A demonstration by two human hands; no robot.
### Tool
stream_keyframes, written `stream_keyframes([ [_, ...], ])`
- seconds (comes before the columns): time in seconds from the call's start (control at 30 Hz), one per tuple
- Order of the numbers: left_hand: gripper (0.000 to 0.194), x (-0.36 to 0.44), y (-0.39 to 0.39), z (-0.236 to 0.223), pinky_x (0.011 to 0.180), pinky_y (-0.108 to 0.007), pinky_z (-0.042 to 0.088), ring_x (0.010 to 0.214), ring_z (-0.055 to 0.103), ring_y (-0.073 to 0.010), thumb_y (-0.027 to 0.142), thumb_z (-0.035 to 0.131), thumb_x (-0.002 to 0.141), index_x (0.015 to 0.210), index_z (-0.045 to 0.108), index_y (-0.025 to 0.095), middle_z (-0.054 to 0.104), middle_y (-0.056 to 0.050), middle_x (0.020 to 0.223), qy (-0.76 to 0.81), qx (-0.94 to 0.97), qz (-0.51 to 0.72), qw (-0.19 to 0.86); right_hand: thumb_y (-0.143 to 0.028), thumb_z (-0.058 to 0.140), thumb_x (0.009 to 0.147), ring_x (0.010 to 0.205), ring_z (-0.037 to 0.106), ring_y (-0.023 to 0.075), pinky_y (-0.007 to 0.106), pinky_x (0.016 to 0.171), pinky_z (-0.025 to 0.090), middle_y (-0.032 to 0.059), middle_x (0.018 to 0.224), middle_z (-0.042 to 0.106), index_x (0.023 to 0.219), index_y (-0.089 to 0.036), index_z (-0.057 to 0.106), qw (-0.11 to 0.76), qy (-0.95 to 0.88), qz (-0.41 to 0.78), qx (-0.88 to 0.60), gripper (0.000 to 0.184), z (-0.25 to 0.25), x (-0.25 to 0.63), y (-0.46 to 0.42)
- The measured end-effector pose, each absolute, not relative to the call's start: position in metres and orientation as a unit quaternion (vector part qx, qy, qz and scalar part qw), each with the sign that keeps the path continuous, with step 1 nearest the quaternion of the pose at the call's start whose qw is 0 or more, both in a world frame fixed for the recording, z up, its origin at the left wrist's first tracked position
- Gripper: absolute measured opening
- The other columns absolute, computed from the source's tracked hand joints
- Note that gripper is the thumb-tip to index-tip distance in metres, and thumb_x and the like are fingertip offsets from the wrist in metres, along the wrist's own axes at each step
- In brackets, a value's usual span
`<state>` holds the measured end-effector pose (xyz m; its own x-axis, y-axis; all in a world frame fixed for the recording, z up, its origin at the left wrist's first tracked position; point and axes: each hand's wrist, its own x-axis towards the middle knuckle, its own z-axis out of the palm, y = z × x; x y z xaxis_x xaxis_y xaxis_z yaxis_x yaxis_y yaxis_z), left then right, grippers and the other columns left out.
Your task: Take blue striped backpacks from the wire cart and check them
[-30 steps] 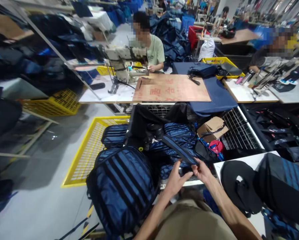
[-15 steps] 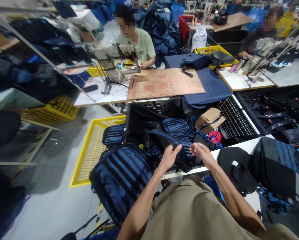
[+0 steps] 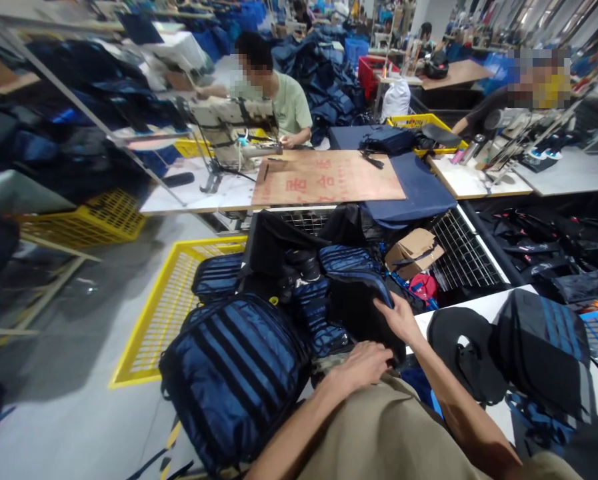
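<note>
A black bag panel (image 3: pixel 361 313) with a blue zip along its curved edge stands tilted before my body. My right hand (image 3: pixel 401 320) is closed round its right edge, thumb on the black face. Low down, my left hand (image 3: pixel 363 363) has its fingers bent onto the panel's bottom edge near my clothing; its fingertips are partly hidden. Behind the panel, blue-and-black striped bag pieces (image 3: pixel 316 313) lie in a wire-mesh bin (image 3: pixel 461 250). Left of my left arm sits a big blue backpack (image 3: pixel 239 373) with black stripes.
A yellow crate (image 3: pixel 143 320) is on the floor at left. Beyond the bin, a person (image 3: pixel 291 100) works at a sewing machine (image 3: pixel 233 127). A cardboard box (image 3: pixel 413 253) lies in the bin. Black bag pieces (image 3: pixel 461 353) rest on the white table at right.
The panel has turned so its broad black face shows. My left hand has moved down to its bottom edge, and my right hand now grips its right edge. The view has tilted slightly upward.
</note>
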<state>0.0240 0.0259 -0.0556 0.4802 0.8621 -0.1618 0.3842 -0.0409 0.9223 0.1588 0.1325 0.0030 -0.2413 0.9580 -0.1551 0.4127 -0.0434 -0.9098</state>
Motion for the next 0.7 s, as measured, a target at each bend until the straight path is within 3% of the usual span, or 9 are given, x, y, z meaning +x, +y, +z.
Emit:
stream_keyframes([
  [0.1, 0.034, -0.005, 0.035, -0.062, 0.095, -0.041, 0.061, 0.103, 0.078, -0.0276, 0.051, 0.076, 0.097, 0.118, 0.077, 0.023, 0.081, -0.010, 0.110, 0.477, 0.551, 0.355, 0.585, -0.060, 0.072, 0.096, 0.106, 0.071, 0.0303, 0.038, 0.098, 0.056, 0.0070, 0.108, 0.084, 0.117, -0.017, 0.084, 0.298, -0.622, 0.492, -0.532, 0.049, 0.002, 0.173, 0.112],
  [0.17, 0.062, -0.026, 0.047, -0.063, 0.089, -0.039, 0.064, 0.100, 0.079, -0.0262, 0.074, 0.054, 0.106, 0.129, 0.071, 0.019, 0.079, -0.015, 0.114, 0.505, 0.437, 0.443, 0.598, -0.063, 0.074, 0.095, 0.110, 0.072, 0.0316, 0.039, 0.102, 0.056, 0.0078, 0.112, 0.084, 0.119, -0.016, 0.084, 0.301, -0.615, 0.498, -0.533, 0.053, 0.005, 0.183, 0.100],
  [0.23, 0.077, -0.042, 0.059, -0.058, 0.089, -0.039, 0.065, 0.101, 0.079, -0.0252, 0.083, 0.037, 0.107, 0.132, 0.067, 0.017, 0.077, -0.018, 0.116, 0.519, 0.342, 0.509, 0.596, -0.064, 0.077, 0.093, 0.110, 0.072, 0.0321, 0.039, 0.103, 0.057, 0.0081, 0.111, 0.084, 0.115, -0.017, 0.085, 0.303, -0.609, 0.499, -0.538, 0.053, 0.007, 0.191, 0.089],
  [0.33, 0.070, -0.049, 0.070, -0.041, 0.087, -0.035, 0.067, 0.095, 0.079, -0.0227, 0.082, 0.059, 0.101, 0.118, 0.071, 0.015, 0.077, -0.014, 0.108, 0.464, 0.185, 0.564, 0.658, -0.063, 0.079, 0.092, 0.109, 0.072, 0.0324, 0.039, 0.102, 0.058, 0.0083, 0.109, 0.084, 0.110, -0.019, 0.086, 0.310, -0.604, 0.496, -0.541, 0.049, 0.009, 0.198, 0.078],
  [0.43, 0.054, -0.039, 0.071, -0.026, 0.075, -0.031, 0.066, 0.082, 0.076, -0.0189, 0.068, 0.084, 0.092, 0.099, 0.074, 0.016, 0.075, -0.008, 0.094, 0.398, 0.069, 0.551, 0.730, -0.062, 0.080, 0.090, 0.111, 0.072, 0.0335, 0.041, 0.104, 0.059, 0.0086, 0.111, 0.084, 0.110, -0.020, 0.087, 0.307, -0.606, 0.497, -0.540, 0.047, 0.009, 0.200, 0.070],
  [0.57, 0.042, -0.027, 0.063, -0.021, 0.070, -0.026, 0.062, 0.075, 0.071, -0.0149, 0.052, 0.095, 0.085, 0.091, 0.074, 0.016, 0.074, -0.004, 0.085, 0.409, 0.074, 0.546, 0.727, -0.063, 0.077, 0.092, 0.102, 0.072, 0.0320, 0.039, 0.097, 0.060, 0.0083, 0.104, 0.083, 0.101, -0.021, 0.084, 0.294, -0.614, 0.496, -0.539, 0.044, 0.006, 0.203, 0.061],
  [0.7, 0.045, -0.029, 0.058, -0.025, 0.074, -0.029, 0.062, 0.081, 0.072, -0.0179, 0.054, 0.097, 0.079, 0.090, 0.078, 0.015, 0.078, -0.006, 0.087, 0.449, 0.109, 0.558, 0.690, -0.062, 0.072, 0.097, 0.094, 0.073, 0.0316, 0.040, 0.093, 0.061, 0.0087, 0.102, 0.083, 0.102, -0.022, 0.084, 0.297, -0.644, 0.494, -0.503, 0.042, 0.001, 0.211, 0.052],
])
